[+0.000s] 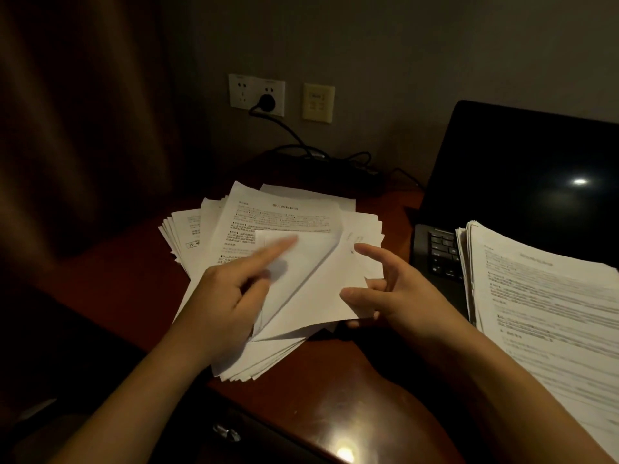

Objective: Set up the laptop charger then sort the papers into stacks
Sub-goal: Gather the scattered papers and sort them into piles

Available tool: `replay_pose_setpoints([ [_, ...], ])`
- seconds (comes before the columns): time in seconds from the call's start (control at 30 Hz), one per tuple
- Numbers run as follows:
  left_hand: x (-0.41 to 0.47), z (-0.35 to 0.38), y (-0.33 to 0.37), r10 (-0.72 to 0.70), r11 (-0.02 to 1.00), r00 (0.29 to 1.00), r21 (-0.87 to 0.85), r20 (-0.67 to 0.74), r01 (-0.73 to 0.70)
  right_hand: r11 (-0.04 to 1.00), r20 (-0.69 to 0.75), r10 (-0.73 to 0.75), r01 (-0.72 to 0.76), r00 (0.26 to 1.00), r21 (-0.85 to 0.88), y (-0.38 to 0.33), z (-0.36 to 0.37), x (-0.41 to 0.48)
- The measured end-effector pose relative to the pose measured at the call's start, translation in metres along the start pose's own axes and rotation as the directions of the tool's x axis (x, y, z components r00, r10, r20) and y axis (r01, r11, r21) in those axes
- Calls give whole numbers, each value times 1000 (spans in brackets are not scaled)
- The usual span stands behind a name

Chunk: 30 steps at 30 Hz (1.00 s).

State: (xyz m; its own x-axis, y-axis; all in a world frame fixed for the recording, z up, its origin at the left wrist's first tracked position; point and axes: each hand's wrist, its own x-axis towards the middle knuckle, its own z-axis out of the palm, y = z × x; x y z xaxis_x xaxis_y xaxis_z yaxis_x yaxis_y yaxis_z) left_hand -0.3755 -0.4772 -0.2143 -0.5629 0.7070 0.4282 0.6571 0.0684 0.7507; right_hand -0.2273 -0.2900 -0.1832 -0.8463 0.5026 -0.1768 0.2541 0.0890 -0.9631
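Dim desk (335,380); papers (284,212) look light and floppy, best lifted by a corner. One sheet (328,289) is pinched there by the right hand (398,296); the grip of the left hand (227,296) is unclear.

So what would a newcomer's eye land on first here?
The papers stand out in the dim room: a loose, fanned pile at centre, where the right hand pinches a lifted sheet and the left hand points a forefinger over it. A neater stack lies on the keyboard of the open laptop at right, its screen dark. Behind, a black plug sits in the wall socket.
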Motion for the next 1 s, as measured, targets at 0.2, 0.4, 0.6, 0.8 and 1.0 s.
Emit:
replay_pose_setpoints([
  [0.2, -1, 0, -9, 1, 984, 989, 174, 149, -27, 1000, -7, -20, 20, 1000, -1, -3, 5, -4],
  [0.4, 0, 2, -8, 33, 992, 992, 114, 125, -47, 998, -63, -60, 58, 996, -40, 4, 10, -2],
  [0.6, -3, 0, -3, 30, 998, 998, 60, 47, -33, 996, -58, -70, 66, 996, -62, 3, -4, 0],
  [0.8, -2, 2, -12, 20, 989, 985, 140, 169, -44, 987, -137, -151, 141, 979, -79, 5, 4, 0],
  [1.0, -3, 2, -10, 30, 995, 988, 85, 150, -43, 981, -180, -189, 179, 965, -74, 10, 7, 1],
])
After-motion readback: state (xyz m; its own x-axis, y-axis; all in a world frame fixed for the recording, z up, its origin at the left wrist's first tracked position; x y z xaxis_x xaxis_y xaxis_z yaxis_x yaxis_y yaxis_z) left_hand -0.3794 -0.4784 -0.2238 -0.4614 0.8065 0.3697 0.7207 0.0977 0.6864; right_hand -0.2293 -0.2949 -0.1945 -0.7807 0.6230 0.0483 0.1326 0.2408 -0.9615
